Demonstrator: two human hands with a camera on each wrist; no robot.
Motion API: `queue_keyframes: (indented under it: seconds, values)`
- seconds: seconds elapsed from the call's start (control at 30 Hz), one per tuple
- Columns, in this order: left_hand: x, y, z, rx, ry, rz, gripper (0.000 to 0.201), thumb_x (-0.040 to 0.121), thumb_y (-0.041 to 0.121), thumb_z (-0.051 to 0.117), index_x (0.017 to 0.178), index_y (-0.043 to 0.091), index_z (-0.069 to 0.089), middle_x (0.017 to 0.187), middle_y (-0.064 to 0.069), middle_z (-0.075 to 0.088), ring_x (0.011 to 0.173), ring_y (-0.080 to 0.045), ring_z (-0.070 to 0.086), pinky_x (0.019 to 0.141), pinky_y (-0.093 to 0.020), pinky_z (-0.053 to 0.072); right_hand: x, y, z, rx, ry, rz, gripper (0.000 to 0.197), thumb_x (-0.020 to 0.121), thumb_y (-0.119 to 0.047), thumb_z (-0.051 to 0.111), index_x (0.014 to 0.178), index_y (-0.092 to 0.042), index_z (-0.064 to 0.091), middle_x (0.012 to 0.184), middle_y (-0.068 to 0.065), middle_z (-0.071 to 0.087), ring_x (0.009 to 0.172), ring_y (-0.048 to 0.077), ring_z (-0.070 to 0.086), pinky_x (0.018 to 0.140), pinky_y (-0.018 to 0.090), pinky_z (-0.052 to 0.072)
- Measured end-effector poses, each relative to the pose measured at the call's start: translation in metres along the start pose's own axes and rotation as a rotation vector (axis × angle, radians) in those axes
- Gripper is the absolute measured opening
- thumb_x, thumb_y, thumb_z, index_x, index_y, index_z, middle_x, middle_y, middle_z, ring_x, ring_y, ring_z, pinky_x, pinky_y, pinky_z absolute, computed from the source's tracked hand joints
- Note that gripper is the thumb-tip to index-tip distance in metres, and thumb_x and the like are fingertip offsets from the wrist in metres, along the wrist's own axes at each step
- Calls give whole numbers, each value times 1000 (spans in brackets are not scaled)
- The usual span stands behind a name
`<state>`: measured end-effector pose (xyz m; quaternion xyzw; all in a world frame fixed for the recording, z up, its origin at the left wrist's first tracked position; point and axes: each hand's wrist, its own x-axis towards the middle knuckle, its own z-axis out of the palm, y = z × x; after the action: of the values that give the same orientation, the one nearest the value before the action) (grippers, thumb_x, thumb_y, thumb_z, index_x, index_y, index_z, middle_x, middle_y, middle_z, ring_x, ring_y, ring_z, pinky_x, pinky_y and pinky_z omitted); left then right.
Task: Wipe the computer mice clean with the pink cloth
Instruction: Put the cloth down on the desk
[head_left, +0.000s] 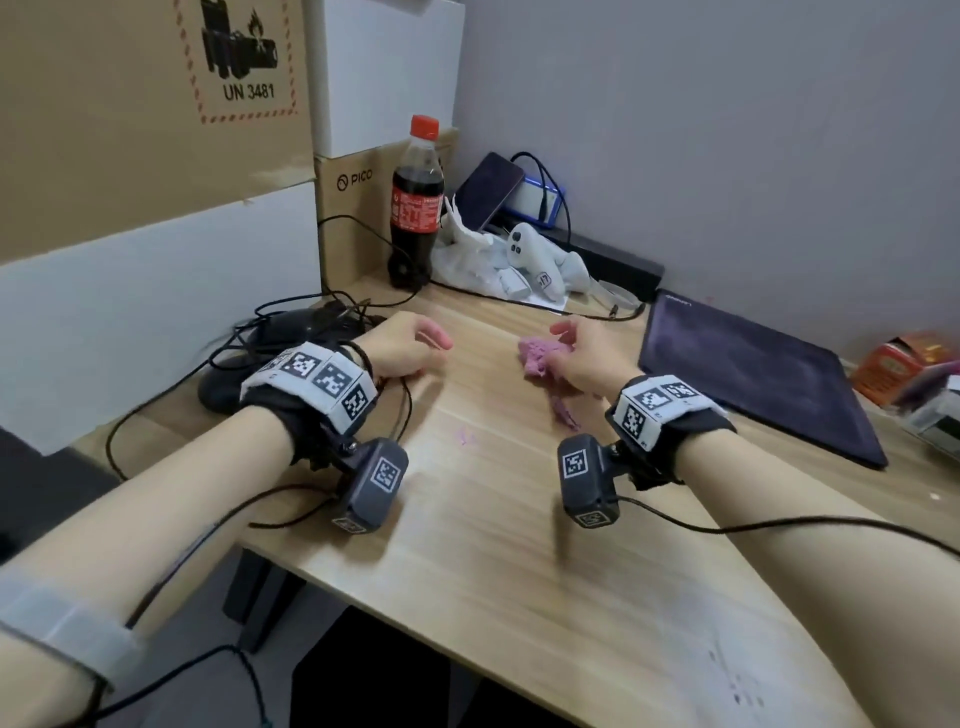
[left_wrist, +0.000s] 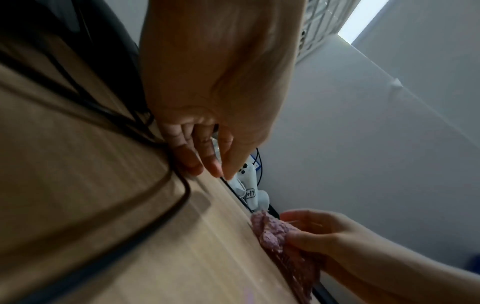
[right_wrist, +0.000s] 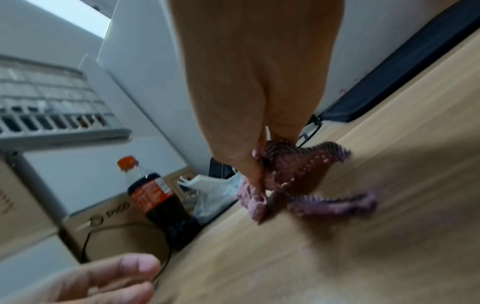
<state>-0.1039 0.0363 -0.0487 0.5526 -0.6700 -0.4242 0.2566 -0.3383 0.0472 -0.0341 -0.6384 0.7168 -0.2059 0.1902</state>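
Note:
My right hand (head_left: 566, 338) pinches a crumpled pink cloth (head_left: 537, 358) just above the wooden desk (head_left: 519, 519); part of the cloth trails on the wood. The right wrist view shows the pink cloth (right_wrist: 306, 168) hanging from the fingertips. My left hand (head_left: 436, 343) hovers to the left of the cloth, fingers relaxed and holding nothing, with a black cable (head_left: 408, 400) beneath it. Two black mice lie behind my left wrist: one mouse (head_left: 291, 325) among tangled cables, another mouse (head_left: 223, 389) nearer the desk's left edge, partly hidden by the wristband.
A cola bottle (head_left: 418, 208) stands at the back by stacked cardboard boxes (head_left: 156, 104). A white controller (head_left: 535, 254) and a plastic bag (head_left: 467, 254) lie behind the cloth. A closed dark laptop (head_left: 753, 374) is on the right, with an orange box (head_left: 904, 364) beyond it.

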Motion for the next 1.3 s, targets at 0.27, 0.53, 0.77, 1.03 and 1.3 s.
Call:
queue_keyframes:
  seconds: [0.27, 0.53, 0.77, 1.03, 1.3]
  values:
    - [-11, -18, -8, 273, -72, 56, 31, 78, -2, 69, 94, 24, 63, 87, 7, 61, 70, -6, 54, 76, -25, 47, -2, -30, 24, -122, -191, -214, 19, 85, -11, 70, 104, -9, 73, 96, 7, 74, 77, 8, 62, 56, 6, 41]
    - [-38, -19, -5, 455, -62, 155, 35, 91, 26, 65, 125, 17, 65, 120, 1, 67, 111, -16, 62, 103, -31, 46, -57, -43, 28, -219, -337, -407, 14, 86, -11, 69, 99, -11, 74, 95, 3, 69, 69, -1, 52, 55, 8, 35]
    - [-64, -14, -3, 665, -166, 131, 44, 89, 9, 58, 133, 14, 58, 129, -4, 62, 117, -25, 57, 96, -27, 43, -144, -51, 20, -352, -485, -470, 21, 84, -8, 65, 103, -14, 73, 88, -5, 64, 70, 0, 51, 63, 16, 40]
    - [-83, -5, -2, 771, -266, 94, 60, 87, 29, 70, 139, 8, 48, 132, -12, 56, 119, -29, 54, 103, -38, 43, -209, -27, 5, -237, -659, -422, 24, 82, -10, 69, 105, -15, 73, 93, -1, 71, 76, 8, 58, 69, 18, 46]
    - [-71, 8, -9, 857, -355, 64, 47, 79, 40, 78, 115, 16, 59, 119, -13, 63, 101, -24, 60, 91, -34, 46, -178, 21, -31, 32, -442, -214, 21, 91, -12, 64, 111, -18, 63, 93, -10, 63, 74, -2, 58, 58, 6, 43]
